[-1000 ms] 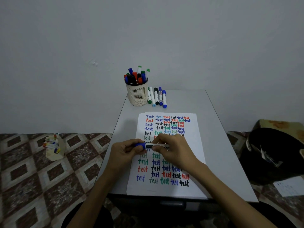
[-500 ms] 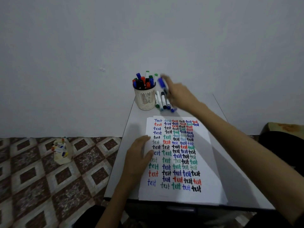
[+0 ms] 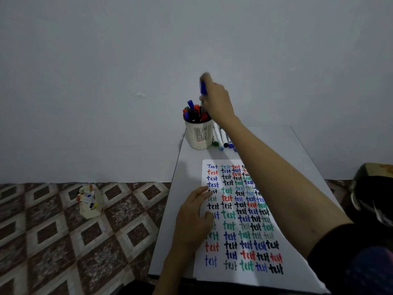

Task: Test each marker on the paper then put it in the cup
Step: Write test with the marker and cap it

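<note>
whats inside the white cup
Capped markers stand in the cup: blue, red, black and green caps show. The right hand, holding a blue marker, covers part of its mouth; lower barrels are mostly hidden.

A black sleeve covered the right upper arm, just right of the paper; below it showed dark blue-purple patterned cloth.

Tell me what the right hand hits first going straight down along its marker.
Likely the caps of the markers standing in the cup: the right hand holds its blue marker just above them, though depth is unclear.
</note>
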